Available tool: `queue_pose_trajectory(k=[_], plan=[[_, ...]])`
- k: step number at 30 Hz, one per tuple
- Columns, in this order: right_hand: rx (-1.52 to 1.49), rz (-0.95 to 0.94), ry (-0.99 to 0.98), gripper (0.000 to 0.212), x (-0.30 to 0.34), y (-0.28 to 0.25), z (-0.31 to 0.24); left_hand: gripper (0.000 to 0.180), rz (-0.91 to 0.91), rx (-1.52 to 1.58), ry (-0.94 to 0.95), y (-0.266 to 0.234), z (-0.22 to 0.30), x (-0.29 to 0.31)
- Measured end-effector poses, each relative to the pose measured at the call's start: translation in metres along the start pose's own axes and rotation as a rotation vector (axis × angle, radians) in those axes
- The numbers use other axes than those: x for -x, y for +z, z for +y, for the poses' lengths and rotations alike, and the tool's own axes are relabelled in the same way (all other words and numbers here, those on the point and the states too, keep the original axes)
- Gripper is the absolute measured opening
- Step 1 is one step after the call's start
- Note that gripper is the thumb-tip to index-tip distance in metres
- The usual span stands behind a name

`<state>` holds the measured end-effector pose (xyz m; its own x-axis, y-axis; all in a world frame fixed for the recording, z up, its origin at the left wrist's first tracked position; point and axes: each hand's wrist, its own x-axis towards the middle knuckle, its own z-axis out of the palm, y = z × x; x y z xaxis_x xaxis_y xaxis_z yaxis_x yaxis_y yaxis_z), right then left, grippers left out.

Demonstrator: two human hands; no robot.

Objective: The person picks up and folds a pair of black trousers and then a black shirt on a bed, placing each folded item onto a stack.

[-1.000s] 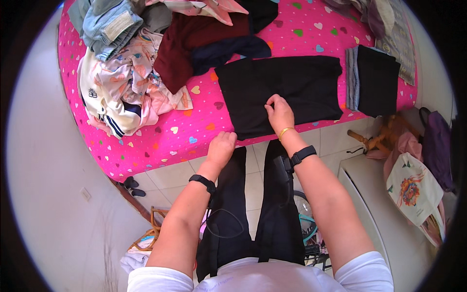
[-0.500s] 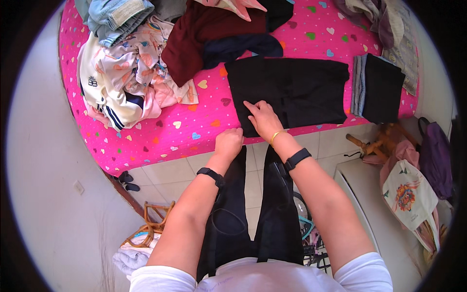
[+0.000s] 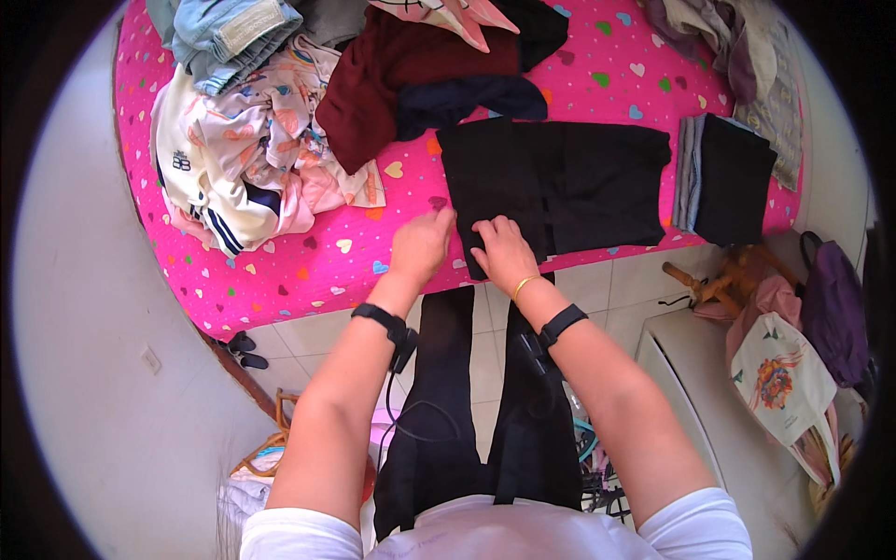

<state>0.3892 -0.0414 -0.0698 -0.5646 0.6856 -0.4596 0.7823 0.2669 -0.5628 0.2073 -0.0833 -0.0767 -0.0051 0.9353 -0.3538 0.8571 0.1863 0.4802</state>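
A black garment (image 3: pixel 607 182), folded into a wide rectangle, lies flat near the front edge of the bed; its exact kind does not show. At its left edge is my left hand (image 3: pixel 422 247), with the fingers curled together against the cloth's border. My right hand (image 3: pixel 506 250) rests on the near left part of the garment, palm down, its fingers apart and slightly bent. To the right of this garment sits a neat stack of folded clothes (image 3: pixel 733 177), black on top with grey-blue layers showing at the side.
A heap of clothes (image 3: pixel 252 140) covers the bed's left side, with a dark red garment (image 3: pixel 373 89) beside it. The pink heart-patterned bedcover (image 3: pixel 336 271) shows between. Bags (image 3: pixel 784 373) hang over a wooden chair (image 3: pixel 691 280) at the right. Grey-purple cloth (image 3: pixel 709 37) lies far right.
My left hand has moved away from me along the garment's left edge, from its near corner. My right hand has drawn slightly nearer, and its fingers have bent more.
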Motion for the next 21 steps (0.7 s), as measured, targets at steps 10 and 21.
queue_pose_trajectory(k=[10,21], plan=[[0.192,-0.17,0.216,0.065,-0.014,0.007,-0.033,0.03,0.141,0.108,-0.289,-0.004,-0.012,-0.099],[-0.202,-0.1,0.198,0.031,-0.002,-0.012,0.01,0.016,0.205,0.265,-0.116,-0.017,0.029,-0.098]])
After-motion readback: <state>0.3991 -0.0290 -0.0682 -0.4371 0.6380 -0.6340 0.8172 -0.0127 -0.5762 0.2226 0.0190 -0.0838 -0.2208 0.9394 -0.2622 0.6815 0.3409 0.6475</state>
